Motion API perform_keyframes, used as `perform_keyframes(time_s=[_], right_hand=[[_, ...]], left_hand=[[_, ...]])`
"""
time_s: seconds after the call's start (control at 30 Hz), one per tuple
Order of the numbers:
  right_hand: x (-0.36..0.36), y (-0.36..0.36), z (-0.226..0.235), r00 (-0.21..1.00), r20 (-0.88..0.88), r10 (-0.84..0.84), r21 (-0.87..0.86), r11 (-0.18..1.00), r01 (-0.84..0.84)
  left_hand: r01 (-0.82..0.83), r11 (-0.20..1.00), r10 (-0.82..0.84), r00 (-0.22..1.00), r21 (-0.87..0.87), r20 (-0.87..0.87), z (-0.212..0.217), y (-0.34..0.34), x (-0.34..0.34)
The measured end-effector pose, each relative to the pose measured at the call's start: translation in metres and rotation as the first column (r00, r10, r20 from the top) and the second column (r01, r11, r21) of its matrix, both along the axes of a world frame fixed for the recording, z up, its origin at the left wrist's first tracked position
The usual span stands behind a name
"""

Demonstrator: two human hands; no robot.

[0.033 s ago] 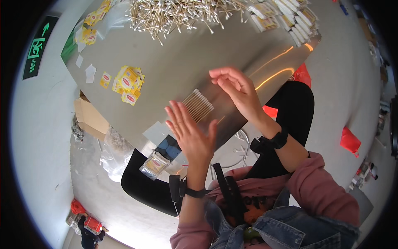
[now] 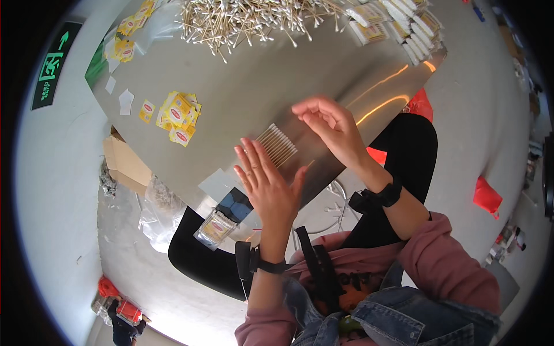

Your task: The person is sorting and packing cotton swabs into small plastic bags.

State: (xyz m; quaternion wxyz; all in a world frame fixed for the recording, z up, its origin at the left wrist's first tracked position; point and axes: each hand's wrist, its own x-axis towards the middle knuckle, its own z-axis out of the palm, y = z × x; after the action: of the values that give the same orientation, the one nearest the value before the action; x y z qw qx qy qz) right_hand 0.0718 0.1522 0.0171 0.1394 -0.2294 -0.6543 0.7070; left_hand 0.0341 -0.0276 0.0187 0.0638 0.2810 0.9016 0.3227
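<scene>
A flat row of cotton swabs [image 2: 278, 145] lies side by side on the metal table between my hands. My left hand [image 2: 270, 187] is open over its near left end, fingers stretched and thumb apart; whether it touches the swabs I cannot tell. The tip of a single swab stick [image 2: 311, 164] shows by the left thumb. Beyond the row's right side, my right hand [image 2: 333, 126] hovers with loosely bent fingers, slightly blurred, and nothing shows in it. Left of my left hand are a translucent sheet [image 2: 214, 182], a dark blue patterned piece [image 2: 235, 204] and a filled swab packet [image 2: 217, 227].
Loose swabs [image 2: 248, 23] form a large heap at the far edge, with stacked filled packets [image 2: 412, 29] to its right. Yellow printed cards [image 2: 179, 114] are piled on the left. A cardboard box [image 2: 126, 167] and clear plastic bag [image 2: 160, 216] sit beside the table.
My left hand has shifted very slightly to the right. The right hand and the row of swabs look nearly the same.
</scene>
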Motion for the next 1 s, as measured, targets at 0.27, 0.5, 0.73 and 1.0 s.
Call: perform_keyframes(time_s=[0.27,0.5,0.73,1.0], right_hand=[[0.012,0.005,0.000,0.968,0.045,0.246,0.516,0.824,-0.233],[0.011,0.002,-0.005,0.953,0.001,0.302,0.673,0.705,-0.224],[0.011,0.000,-0.004,0.946,0.038,0.322,0.706,0.662,-0.253],[0.009,0.000,-0.006,0.958,0.022,0.287,0.678,0.699,-0.225]], left_hand=[[0.099,0.929,-0.163,0.975,-0.357,-0.154,-0.014,0.004,0.001],[0.087,0.936,-0.158,0.970,-0.341,-0.186,-0.017,0.004,0.002],[0.080,0.941,-0.149,0.970,-0.328,-0.191,-0.019,0.005,0.002],[0.073,0.945,-0.140,0.970,-0.318,-0.196,-0.020,0.006,0.003]])
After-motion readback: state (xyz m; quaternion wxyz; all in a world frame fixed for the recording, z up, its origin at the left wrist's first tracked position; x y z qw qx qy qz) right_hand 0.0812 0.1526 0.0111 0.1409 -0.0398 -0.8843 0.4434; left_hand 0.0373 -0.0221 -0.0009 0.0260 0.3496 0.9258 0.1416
